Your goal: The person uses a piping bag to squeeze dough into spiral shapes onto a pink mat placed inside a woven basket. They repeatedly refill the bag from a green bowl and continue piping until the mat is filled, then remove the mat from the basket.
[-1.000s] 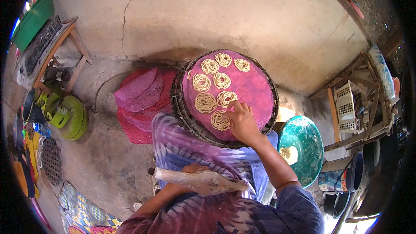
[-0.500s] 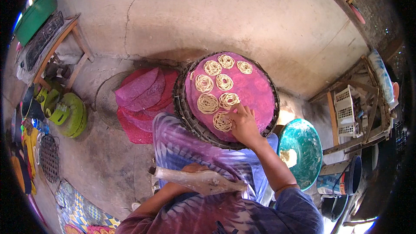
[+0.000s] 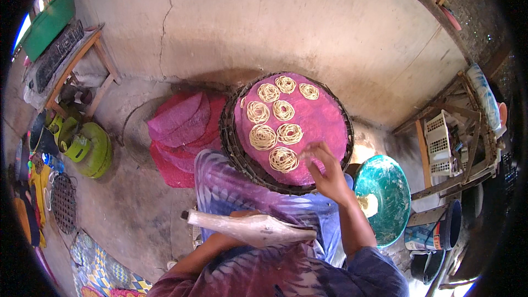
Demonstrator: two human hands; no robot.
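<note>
A round woven tray [image 3: 230,148] with a pink mesh sheet bears several pale nests of thin strands [image 3: 284,160]. My right hand [image 3: 329,176] is over the tray's lower right, beside the lowest nest, thumb and fingers apart. Low across my lap, my left hand [image 3: 242,214] grips a long pale piping bag [image 3: 258,226] with a dark tip; most of that hand is hidden behind the bag.
Pink round sheets [image 3: 176,121] lie left of the tray. A teal basin [image 3: 388,209] with pale dough stands at my right, near a bucket [image 3: 432,228] and a wooden rack [image 3: 467,132]. Green gas cylinders [image 3: 91,146] and a wooden table [image 3: 82,55] are at left.
My right hand has lifted off the lowest nest and shifted right, its fingers spreading. The bag's tipped end has swung slightly left. The whole view has moved slightly, putting the tray lower.
</note>
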